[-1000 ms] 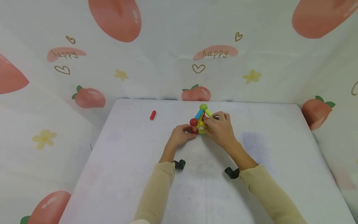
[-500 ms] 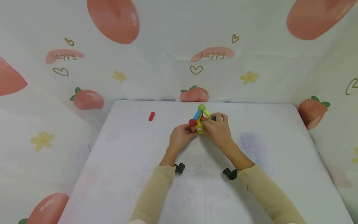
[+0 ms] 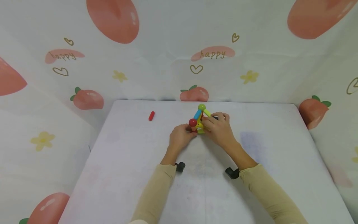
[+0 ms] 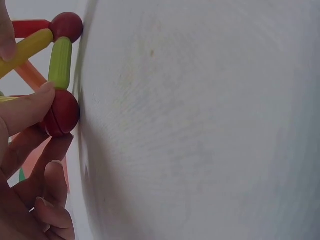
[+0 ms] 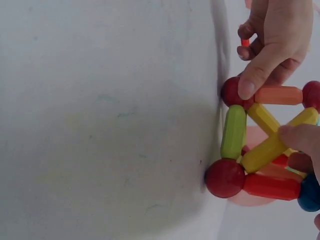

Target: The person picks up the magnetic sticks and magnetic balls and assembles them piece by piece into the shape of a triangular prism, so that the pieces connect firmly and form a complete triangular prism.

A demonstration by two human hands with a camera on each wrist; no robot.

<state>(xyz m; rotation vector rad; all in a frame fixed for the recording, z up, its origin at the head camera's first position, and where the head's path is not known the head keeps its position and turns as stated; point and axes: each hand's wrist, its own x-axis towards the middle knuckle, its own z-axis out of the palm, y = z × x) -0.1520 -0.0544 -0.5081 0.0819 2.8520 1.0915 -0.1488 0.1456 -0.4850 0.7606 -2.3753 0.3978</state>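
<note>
A frame of coloured magnetic rods and balls stands on the table, between both hands. My left hand [image 3: 180,137] pinches a red ball [image 4: 66,112] at its bottom corner with thumb and fingers. My right hand [image 3: 219,130] pinches a slanting yellow rod [image 5: 262,150], whose lower end meets another red ball [image 5: 225,178]. A lime-green rod [image 5: 233,132] joins these two low balls. Above the left hand sits a red ball [image 3: 192,122]; a blue rod [image 3: 197,114] leads from it to the green ball [image 3: 201,107] on top. The right fingers hide part of the frame's right side.
A loose red rod [image 3: 151,116] lies on the white table [image 3: 139,149], left of the frame near the back edge. Behind the table hangs a peach-patterned cloth [image 3: 156,62]. Black wrist cameras [image 3: 232,173] jut inward from both sleeves.
The head view has shifted slightly. Both hands keep their grip in nearly the same place, and the rod frame looks unchanged.
</note>
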